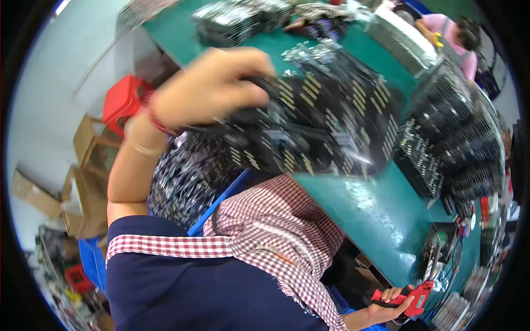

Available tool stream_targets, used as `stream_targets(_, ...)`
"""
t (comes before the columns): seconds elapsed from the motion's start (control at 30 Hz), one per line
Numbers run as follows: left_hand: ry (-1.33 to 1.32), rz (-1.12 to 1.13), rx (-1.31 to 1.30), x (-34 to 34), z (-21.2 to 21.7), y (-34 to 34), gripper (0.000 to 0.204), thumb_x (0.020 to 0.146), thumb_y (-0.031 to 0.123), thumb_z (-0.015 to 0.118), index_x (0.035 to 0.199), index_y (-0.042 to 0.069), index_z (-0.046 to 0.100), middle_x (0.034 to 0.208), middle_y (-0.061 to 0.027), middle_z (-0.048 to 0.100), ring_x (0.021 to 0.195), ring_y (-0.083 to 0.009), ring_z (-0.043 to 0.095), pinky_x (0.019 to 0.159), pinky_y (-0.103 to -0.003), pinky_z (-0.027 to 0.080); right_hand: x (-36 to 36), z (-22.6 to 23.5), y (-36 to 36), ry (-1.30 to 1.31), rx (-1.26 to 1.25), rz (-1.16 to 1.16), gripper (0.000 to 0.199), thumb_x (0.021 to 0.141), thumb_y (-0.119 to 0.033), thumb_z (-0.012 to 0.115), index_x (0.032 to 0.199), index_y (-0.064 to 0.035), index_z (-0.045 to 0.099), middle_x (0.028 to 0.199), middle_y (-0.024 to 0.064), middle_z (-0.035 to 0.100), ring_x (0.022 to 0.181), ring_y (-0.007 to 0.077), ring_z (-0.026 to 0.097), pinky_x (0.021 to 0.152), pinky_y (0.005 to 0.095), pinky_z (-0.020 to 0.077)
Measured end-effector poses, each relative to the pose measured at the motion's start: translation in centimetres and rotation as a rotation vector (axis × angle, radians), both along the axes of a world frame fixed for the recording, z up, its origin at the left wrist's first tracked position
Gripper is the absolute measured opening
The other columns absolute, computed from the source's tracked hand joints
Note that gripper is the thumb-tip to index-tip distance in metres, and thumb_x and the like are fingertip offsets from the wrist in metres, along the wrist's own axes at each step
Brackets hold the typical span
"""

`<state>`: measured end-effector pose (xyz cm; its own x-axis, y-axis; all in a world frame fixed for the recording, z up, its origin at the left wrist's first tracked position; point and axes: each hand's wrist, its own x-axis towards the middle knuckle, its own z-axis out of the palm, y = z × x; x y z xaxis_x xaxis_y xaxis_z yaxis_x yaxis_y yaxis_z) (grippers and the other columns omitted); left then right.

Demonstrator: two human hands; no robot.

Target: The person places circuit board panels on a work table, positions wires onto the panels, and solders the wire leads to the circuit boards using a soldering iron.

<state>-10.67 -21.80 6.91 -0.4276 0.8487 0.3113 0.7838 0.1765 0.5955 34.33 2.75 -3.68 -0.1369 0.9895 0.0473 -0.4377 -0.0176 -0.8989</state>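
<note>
My left hand (pixel 218 83), blurred by motion, is raised over the left side of the bench. Its fingers are closed on the edge of a black circuit board panel (pixel 314 118), which has rows of short gold stripes and is smeared too. At the lower right my right hand (pixel 393 305) is wrapped round a red-and-black gun-shaped tool (pixel 420 298). Beyond that tool, a metal part and a small green piece (pixel 440 240) lie near the bench edge. Below my left forearm, a blue crate (pixel 221 201) is heaped with similar black pieces (pixel 190 179).
Stacks of black boards (pixel 452 138) stand on the right of the green bench (pixel 364 204), with more stacks (pixel 232 22) at the far side. A red stool (pixel 124 102) and cardboard boxes (pixel 85 198) are on the left. Another person (pixel 452 38) works at the far right.
</note>
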Motion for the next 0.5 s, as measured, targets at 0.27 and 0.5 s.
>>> stream_targets(0.27, -0.743, 0.852, -0.095, -3.5, -14.4, -33.5, 0.04, 0.078, 0.006, 0.063, 0.116, 0.0, 0.056, 0.105, -0.0001, 0.06, 0.096, -0.0118, 0.054, 0.088, -0.028, 0.043, -3.0, -0.1, 0.7, -0.07, 0.026, 0.137, 0.034, 0.096, -0.028, 0.049, 0.113, 0.0008, 0.048, 0.059, 0.0031, 0.04, 0.044, 0.0077, 0.034, 0.04, 0.0185, 0.0306)
stream_targets(0.5, -0.894, 0.677, -0.36, -1.7, -42.7, -31.9, 0.041, 0.077, 0.01, 0.063, 0.117, 0.002, 0.06, 0.105, -0.0071, 0.066, 0.096, -0.0159, 0.059, 0.086, -0.031, 0.046, -4.6, 1.2, -0.2, -0.158, 0.063, 0.21, 0.033, 0.098, -0.028, 0.045, 0.116, 0.0001, 0.045, 0.061, 0.0028, 0.039, 0.047, 0.0073, 0.033, 0.043, 0.0192, 0.0309)
